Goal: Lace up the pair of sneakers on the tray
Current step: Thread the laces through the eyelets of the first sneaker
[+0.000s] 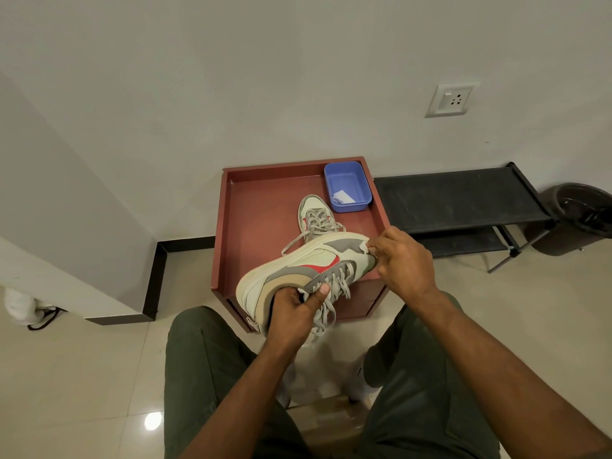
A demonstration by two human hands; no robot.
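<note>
Holding 1 sneaker (298, 270) on its side above the near edge of the tray (258, 207), the left hand (294, 313) clamps its collar and laces while the right hand (402, 260) pinches the toe, so threading likely comes next, needing a freed lace end; the second sneaker (314, 215) sits laced on the tray.

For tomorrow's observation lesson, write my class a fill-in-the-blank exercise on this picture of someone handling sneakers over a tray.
1. The person holds one sneaker with ____ hands.
2. The other sneaker rests on the ____ tray.
3. At the tray's far right corner sits a ____ plastic tub.
4. The left hand has its grip at the shoe's ____ end, the right hand at the toe.

Missing words: both; red-brown; blue; heel
</note>
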